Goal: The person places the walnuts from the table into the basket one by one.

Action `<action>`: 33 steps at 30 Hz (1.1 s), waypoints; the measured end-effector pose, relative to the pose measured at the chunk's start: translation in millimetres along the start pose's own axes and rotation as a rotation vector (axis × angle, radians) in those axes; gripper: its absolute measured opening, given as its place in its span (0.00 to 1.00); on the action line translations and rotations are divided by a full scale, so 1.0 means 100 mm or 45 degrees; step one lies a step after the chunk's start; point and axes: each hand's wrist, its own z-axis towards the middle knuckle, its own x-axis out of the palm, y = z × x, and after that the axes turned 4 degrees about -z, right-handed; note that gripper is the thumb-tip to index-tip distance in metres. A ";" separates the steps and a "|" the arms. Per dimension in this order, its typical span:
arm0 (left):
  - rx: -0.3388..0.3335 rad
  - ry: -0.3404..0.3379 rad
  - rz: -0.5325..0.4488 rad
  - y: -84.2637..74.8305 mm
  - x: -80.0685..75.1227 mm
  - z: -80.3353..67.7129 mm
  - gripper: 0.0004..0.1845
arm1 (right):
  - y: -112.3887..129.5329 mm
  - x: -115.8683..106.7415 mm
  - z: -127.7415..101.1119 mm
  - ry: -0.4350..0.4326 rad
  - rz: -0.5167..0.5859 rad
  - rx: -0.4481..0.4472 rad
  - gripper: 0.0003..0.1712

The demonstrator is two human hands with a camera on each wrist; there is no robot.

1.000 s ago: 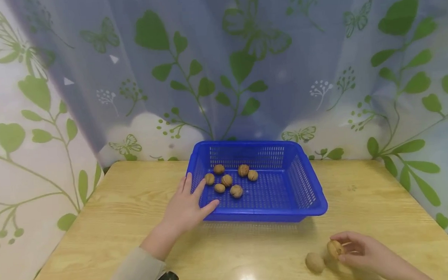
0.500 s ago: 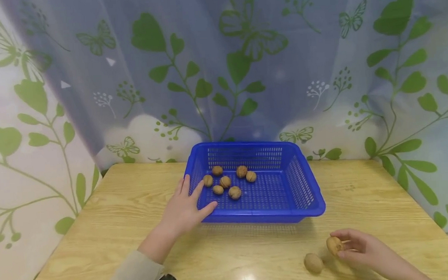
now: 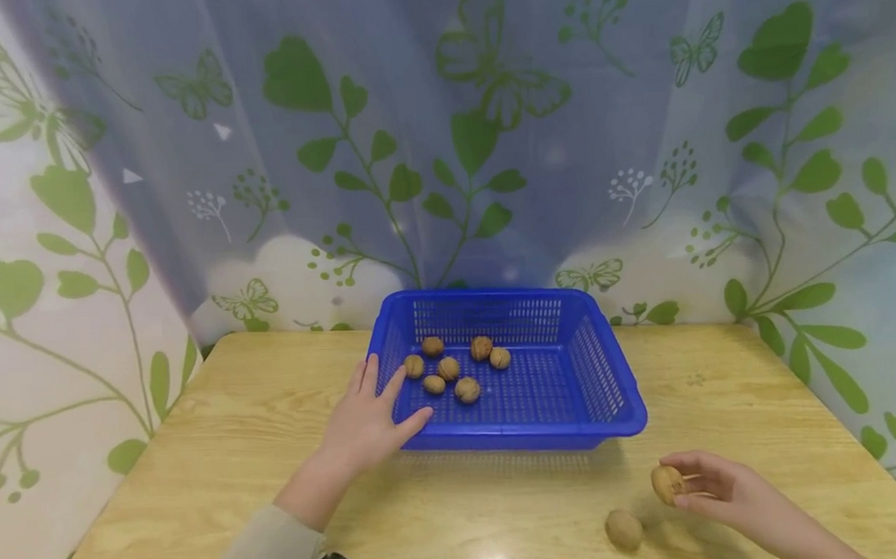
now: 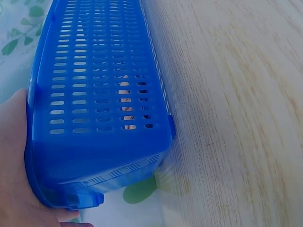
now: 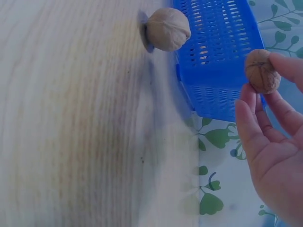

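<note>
Walnut [image 3: 667, 484] first: it's pinched in the fingertips of the right hand [image 3: 716, 493], near the front right of the wooden table [image 3: 238, 455] and lifted just off the surface. Tan, wrinkly shell, roughly egg-shaped, with a seam running along it (the right wrist view shows that shell texture way better than the head view does). A second loose walnut [image 3: 623, 529] sits on the table just left of it, not touched by anything.

Further back, the left hand [image 3: 367, 421] rests with relaxed, spread fingers against the near-left corner of the blue basket [image 3: 612, 422], thumb along the front rim. It's a shallow plastic one with slotted walls and a perforated floor. Six more walnuts [image 3: 455, 367] lie inside, bunched toward the left half.

The left wrist view only catches the basket's outer wall up close, the palm pressed on its corner, with bits of brown showing through the slots. The head view is the only one that shows the nuts inside and both hands at once. Behind everything hangs a leaf-and-butterfly curtain [image 3: 442, 146].
</note>
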 end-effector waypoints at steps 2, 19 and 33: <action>-0.003 0.008 -0.003 0.00 0.00 -0.01 0.44 | 0.01 0.00 -0.01 -0.008 -0.002 0.007 0.26; 0.013 0.004 -0.015 0.02 0.04 0.00 0.46 | 0.40 -0.17 0.04 -0.122 -0.070 0.022 0.27; 0.026 0.005 -0.003 -0.01 0.02 -0.01 0.46 | 0.72 -0.31 0.45 -0.153 -0.063 0.068 0.28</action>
